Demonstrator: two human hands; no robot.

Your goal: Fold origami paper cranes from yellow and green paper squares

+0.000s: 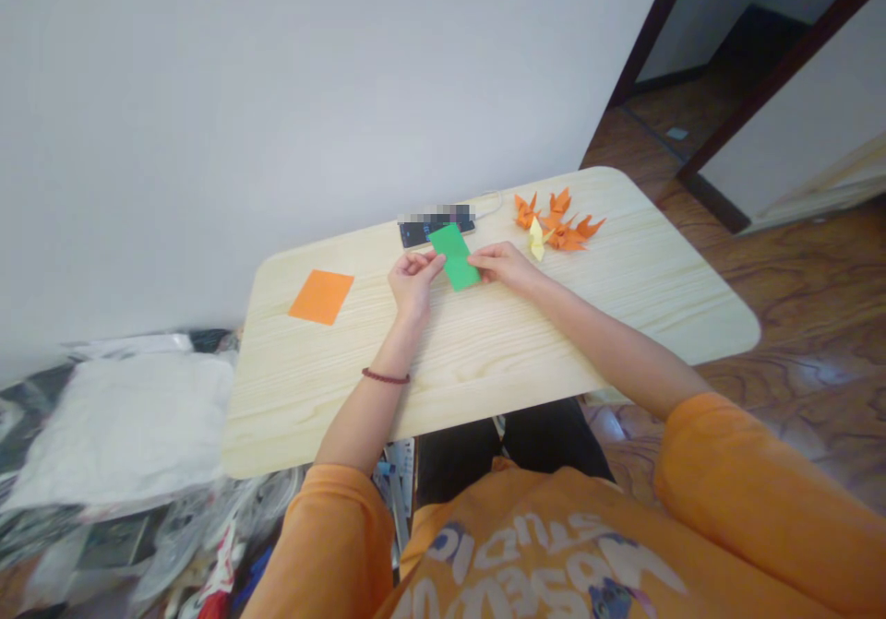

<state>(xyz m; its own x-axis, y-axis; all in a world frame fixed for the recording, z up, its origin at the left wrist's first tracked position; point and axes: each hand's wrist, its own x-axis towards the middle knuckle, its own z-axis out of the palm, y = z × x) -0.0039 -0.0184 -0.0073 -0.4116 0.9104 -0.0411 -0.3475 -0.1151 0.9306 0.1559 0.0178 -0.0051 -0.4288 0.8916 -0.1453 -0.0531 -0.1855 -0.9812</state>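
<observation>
Between my hands is a green sheet of paper, a narrow rectangle held above the table and tilted. My left hand pinches its left edge between thumb and fingers. On the opposite edge, my right hand grips it the same way. Behind the paper lies a phone, partly covered by it. To the right sit several folded orange paper cranes and one yellow paper crane. A flat orange square of paper lies to the left.
The pale wooden table has rounded corners and stands against a white wall. A white cable runs from the phone. Left of the table are a white cushion-like item and assorted clutter. Wooden floor and a doorway lie right.
</observation>
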